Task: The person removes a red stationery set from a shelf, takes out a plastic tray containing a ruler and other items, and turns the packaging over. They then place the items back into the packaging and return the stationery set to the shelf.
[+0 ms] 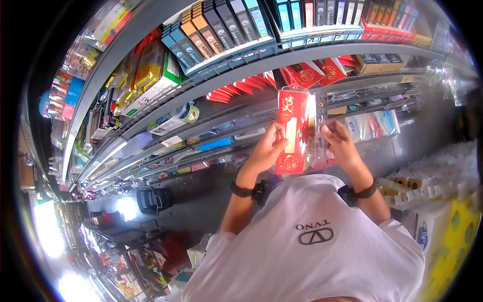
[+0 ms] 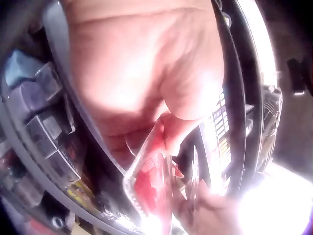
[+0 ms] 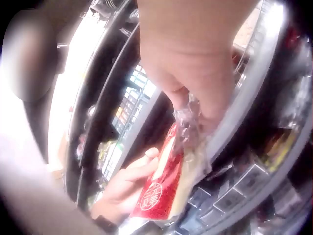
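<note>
the person is standing close to a shop shelf (image 1: 302, 53) and holding a red packet (image 1: 292, 132) up in front of the chest, between both hands and well clear of the shelf edges; it is standing upright with its printed face turned toward the person, probably so the print can be read.

the left hand (image 1: 268, 149) is gripping the red packet along its left edge, thumb curling over the front and fingers going behind; in the left wrist view the palm is filling the frame and the packet (image 2: 151, 182) is sitting against the finger bases, so the hold looks firm, not a light pinch.

the right hand (image 1: 340, 142) is closing narrowly on the clear plastic (image 1: 320, 126) lying against the packet's right side; in the right wrist view the fingertips (image 3: 195, 105) are pinching crinkled wrap near the top edge; whether that plastic is a second pack or part of the same wrapping i cannot tell; a grip at each side seems to be steadying a thin, floppy thing that would otherwise sag.

above the hands, rows of slim boxes (image 1: 221, 25) are standing spine-out on the upper tier; red envelopes (image 1: 308, 74) are lying fanned on the tier below, just above the packet; a roll of tape (image 1: 189, 113) is resting further left; the white shirt (image 1: 312, 241) is filling the lower frame.
</note>
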Available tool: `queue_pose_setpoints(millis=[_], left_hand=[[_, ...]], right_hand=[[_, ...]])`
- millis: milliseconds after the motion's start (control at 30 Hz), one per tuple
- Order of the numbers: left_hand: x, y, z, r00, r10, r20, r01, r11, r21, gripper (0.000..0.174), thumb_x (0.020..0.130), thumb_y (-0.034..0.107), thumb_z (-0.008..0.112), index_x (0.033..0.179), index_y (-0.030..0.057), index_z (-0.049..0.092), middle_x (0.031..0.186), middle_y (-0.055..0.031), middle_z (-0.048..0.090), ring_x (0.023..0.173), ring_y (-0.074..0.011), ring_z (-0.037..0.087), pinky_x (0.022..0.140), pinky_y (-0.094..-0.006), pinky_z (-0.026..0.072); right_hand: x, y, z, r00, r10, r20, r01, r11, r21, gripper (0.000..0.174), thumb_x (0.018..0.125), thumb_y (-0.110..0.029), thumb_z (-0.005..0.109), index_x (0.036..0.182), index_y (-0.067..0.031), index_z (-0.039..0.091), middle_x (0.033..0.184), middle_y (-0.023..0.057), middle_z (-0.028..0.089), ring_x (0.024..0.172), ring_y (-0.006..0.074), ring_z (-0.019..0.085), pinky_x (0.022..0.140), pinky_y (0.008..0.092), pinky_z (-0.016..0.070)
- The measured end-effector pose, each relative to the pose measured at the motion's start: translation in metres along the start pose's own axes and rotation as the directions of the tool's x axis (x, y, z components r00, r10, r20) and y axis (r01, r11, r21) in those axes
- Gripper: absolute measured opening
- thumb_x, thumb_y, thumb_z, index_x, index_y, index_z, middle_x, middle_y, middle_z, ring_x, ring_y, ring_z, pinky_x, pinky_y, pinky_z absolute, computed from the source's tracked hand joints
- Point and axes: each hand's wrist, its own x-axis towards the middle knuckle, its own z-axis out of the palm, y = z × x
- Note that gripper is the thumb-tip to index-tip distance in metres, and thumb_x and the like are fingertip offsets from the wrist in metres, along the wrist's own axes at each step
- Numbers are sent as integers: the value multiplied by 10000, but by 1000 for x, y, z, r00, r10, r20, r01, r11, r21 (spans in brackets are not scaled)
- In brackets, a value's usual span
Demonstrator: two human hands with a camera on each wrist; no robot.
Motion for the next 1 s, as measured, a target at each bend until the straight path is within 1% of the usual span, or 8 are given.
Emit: queue_pose_setpoints(millis=[267,367,467,567,600,700,833,1000], left_hand=[[1,1,-3,998,-60,-28,59,998,-36,212,987,30,581,1121,80,425,1001,16,496,931,-28,475,798,-210,416],[0,7,1,994,-113,-11,112,992,-65,398,1006,20,532,1369,55,374,1279,-108,526,1146,-112,520,921,-295,458],[6,2,19,964,191,-184,-158,971,177,669,985,13,566,1548,31,205,1372,-181,501,1203,-205,540,1039,-347,421],[9,-11,22,940,312,-139,-152,747,647,774,987,21,562,1588,21,75,1461,-255,400,1340,-318,452,1122,-403,348],[10,-19,20,943,318,-98,-181,736,653,813,971,75,598,1585,25,67,1421,-322,388,1363,-449,409,1082,-459,394],[12,-32,16,951,308,-6,-237,741,628,868,943,139,662,1578,1,87,1461,-308,367,1397,-446,375,1104,-460,372],[10,-27,14,989,145,29,-141,874,466,1000,864,95,724,1592,10,43,1598,-195,279,1414,-297,377,1130,-390,351],[8,-23,21,1000,-30,5,28,969,244,1083,817,-8,729,1610,122,4,1507,-166,393,1310,-255,481,1006,-388,486]], right_hand=[[-5,-18,11,990,19,140,-51,973,227,326,1029,-226,569,1214,39,528,1159,125,651,1050,212,650,953,351,516],[3,0,0,996,9,87,-18,994,104,340,1028,-229,574,1229,41,524,1166,122,650,1024,191,642,930,333,509],[1,1,3,998,-29,50,25,996,83,344,995,-258,638,1224,-14,560,1094,35,632,999,125,619,894,278,485],[-5,-6,10,1000,-2,-21,2,1000,12,339,993,-274,646,1202,-19,567,1076,21,623,954,106,603,850,259,479],[-4,-4,10,1000,-6,-22,6,999,39,337,992,-276,647,1193,-18,569,1070,19,621,939,102,595,836,256,474],[-2,-1,11,1000,5,-21,-5,1000,26,334,992,-281,649,1173,-10,575,1054,16,614,901,90,571,802,250,463],[-11,-14,17,999,2,52,-1,1000,-21,345,999,-281,638,1175,10,575,1043,21,613,912,83,560,813,258,459],[-20,-16,27,975,-82,204,106,989,-105,352,1014,-286,619,1174,24,567,1056,38,628,984,97,571,896,284,464]])
